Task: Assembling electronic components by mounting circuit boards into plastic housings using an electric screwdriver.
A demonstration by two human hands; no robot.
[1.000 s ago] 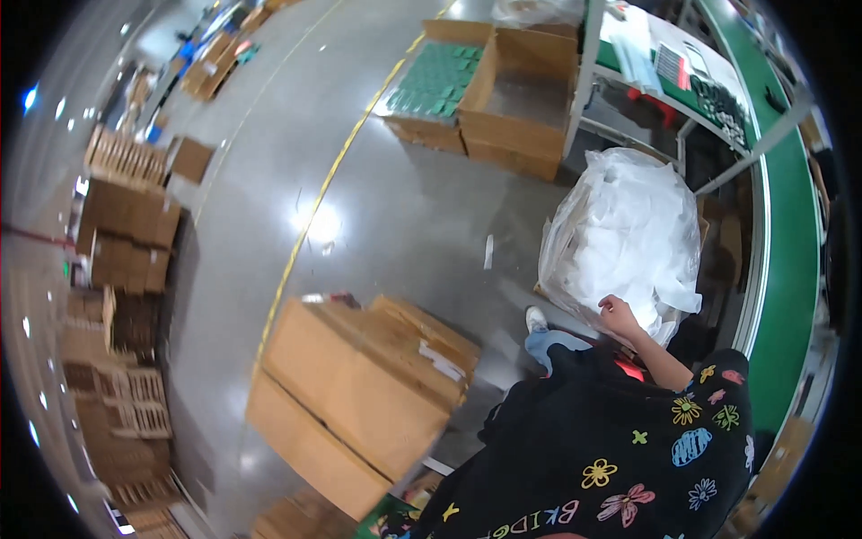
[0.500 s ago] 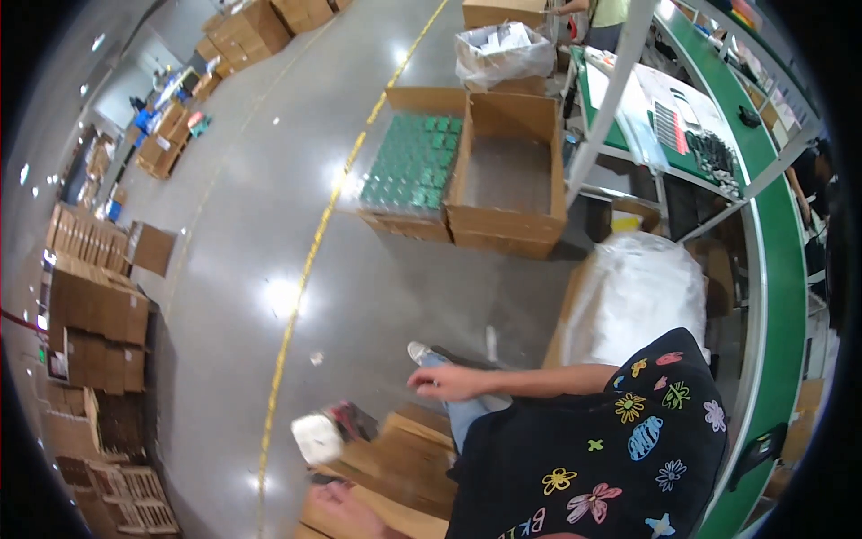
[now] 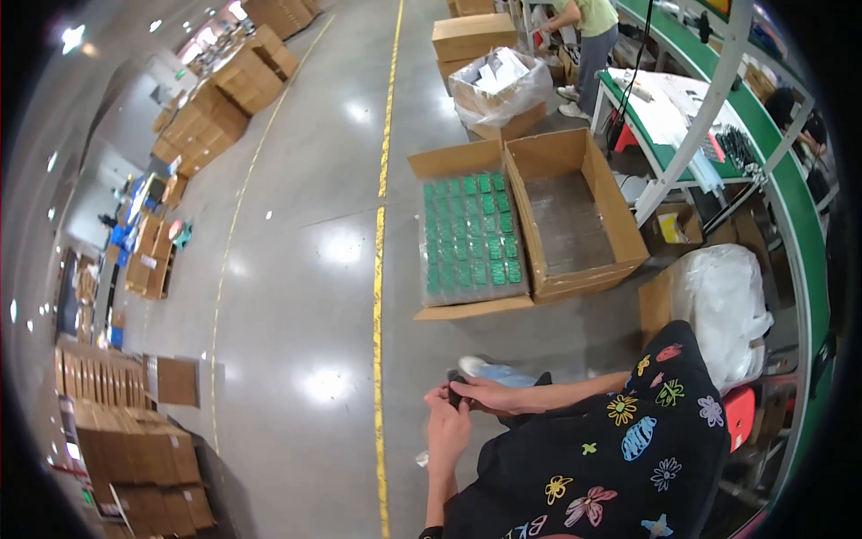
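Observation:
Near the lower middle, my two hands meet just in front of my body. My left hand (image 3: pixel 447 422) rises from the lower edge, its fingers closed on a small dark object (image 3: pixel 457 389). From the right, my right hand (image 3: pixel 488 395) closes on the same object. The fingers cover most of it, so its kind does not show. Farther ahead, out of reach of both hands, stands an open carton (image 3: pixel 460 313) with rows of green circuit boards in clear trays. Against its right side is another open carton (image 3: pixel 588 283), with clear plastic trays low inside.
A lined bin (image 3: pixel 512 117) of white scraps stands behind the cartons. A person (image 3: pixel 593 45) works beyond it. At right are a workbench (image 3: pixel 664 112), a green conveyor (image 3: pixel 813 296) and a white plastic bag (image 3: pixel 723 305). Stacked cartons (image 3: pixel 135 449) line the left, past a yellow floor line (image 3: pixel 379 314).
My view has turned and moved away from the cardboard and white item at lower left. My hands, apart before, have come together on a small dark object.

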